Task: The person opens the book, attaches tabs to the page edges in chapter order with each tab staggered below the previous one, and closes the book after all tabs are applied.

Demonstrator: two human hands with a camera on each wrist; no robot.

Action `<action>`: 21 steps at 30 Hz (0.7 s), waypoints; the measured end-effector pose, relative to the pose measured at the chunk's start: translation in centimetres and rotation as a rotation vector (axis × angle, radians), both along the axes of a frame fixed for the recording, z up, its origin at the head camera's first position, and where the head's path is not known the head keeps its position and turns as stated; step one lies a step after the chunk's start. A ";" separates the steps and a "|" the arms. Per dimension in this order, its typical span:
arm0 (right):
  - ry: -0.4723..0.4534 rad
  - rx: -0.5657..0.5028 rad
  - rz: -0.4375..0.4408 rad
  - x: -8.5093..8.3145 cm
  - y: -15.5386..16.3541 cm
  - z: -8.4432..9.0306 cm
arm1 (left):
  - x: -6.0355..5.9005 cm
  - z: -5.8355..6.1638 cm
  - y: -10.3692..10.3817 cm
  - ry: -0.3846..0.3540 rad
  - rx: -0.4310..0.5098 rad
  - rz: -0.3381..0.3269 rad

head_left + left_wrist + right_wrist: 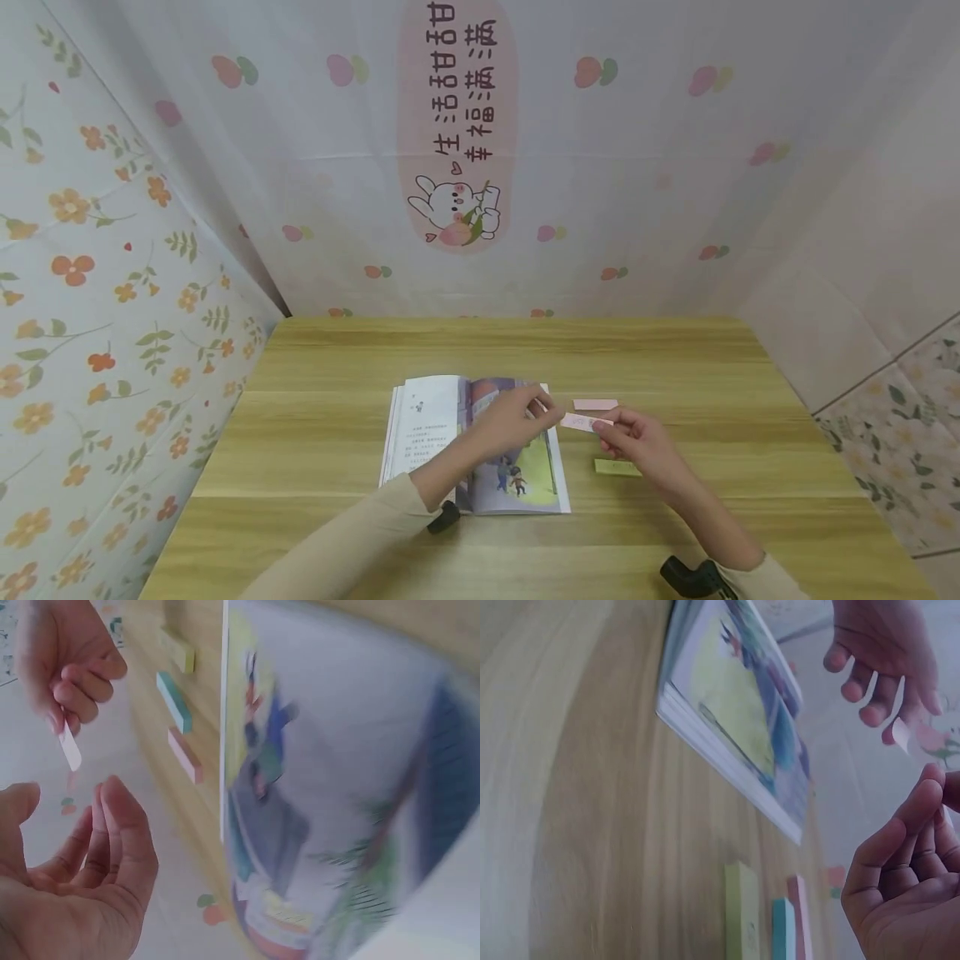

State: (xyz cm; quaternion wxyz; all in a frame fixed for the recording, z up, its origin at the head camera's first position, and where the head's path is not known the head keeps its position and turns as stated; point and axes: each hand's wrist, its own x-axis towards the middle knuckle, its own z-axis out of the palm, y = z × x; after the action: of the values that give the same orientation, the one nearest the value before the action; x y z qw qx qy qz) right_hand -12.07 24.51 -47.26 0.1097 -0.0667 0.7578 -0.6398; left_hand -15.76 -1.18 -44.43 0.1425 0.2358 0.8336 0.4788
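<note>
My right hand [645, 450] pinches a narrow pale pink sticky note [579, 421] between thumb and fingers, with faint writing on it. The note's free end points left, towards my left hand [513, 421]. That hand hovers over the right page of an open picture book [540, 475], its fingertips close to the note. In the left wrist view, a gap shows between the left thumb and fingers, and the note [71, 752] hangs from the right fingertips. The note's curled end [901, 735] also shows in the right wrist view.
On the wooden table [337, 550], right of the book, lie a pink sticky-note pad [596, 404], a teal pad [174, 703] and a yellow pad [617, 467]. My right hand hides the teal pad in the head view. Patterned curtains [637, 167] stand behind and beside the table.
</note>
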 end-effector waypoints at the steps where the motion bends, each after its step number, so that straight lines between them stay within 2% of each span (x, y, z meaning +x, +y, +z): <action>1: 0.005 0.006 0.012 0.1 -0.3 0.0 | 0.3 -0.1 -0.3 -0.020 0.017 0.003; 4: 0.018 0.025 0.048 0.3 -1.3 -0.2 | 1.3 -0.5 -1.2 -0.050 0.064 0.010; 7: 0.021 0.047 0.085 0.5 -2.2 -0.3 | 2.2 -0.9 -2.1 -0.043 0.099 0.013; 12: 0.007 0.037 0.114 0.7 -3.3 -0.6 | 3.2 -1.6 -3.2 -0.065 0.140 0.028; 18: 0.045 0.046 0.139 0.5 -3.9 -0.6 | 3.3 -1.9 -3.3 -0.130 0.176 0.113; 21: 0.051 0.060 0.144 0.4 -4.2 -0.5 | 3.0 -1.9 -3.1 -0.123 0.156 0.125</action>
State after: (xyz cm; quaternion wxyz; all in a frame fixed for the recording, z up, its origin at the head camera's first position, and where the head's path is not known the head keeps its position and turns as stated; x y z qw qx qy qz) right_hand -11.68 20.31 -47.78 0.1382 -0.1342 0.7723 -0.6053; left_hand -12.73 -4.27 -46.35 0.1442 0.1640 0.7966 0.5636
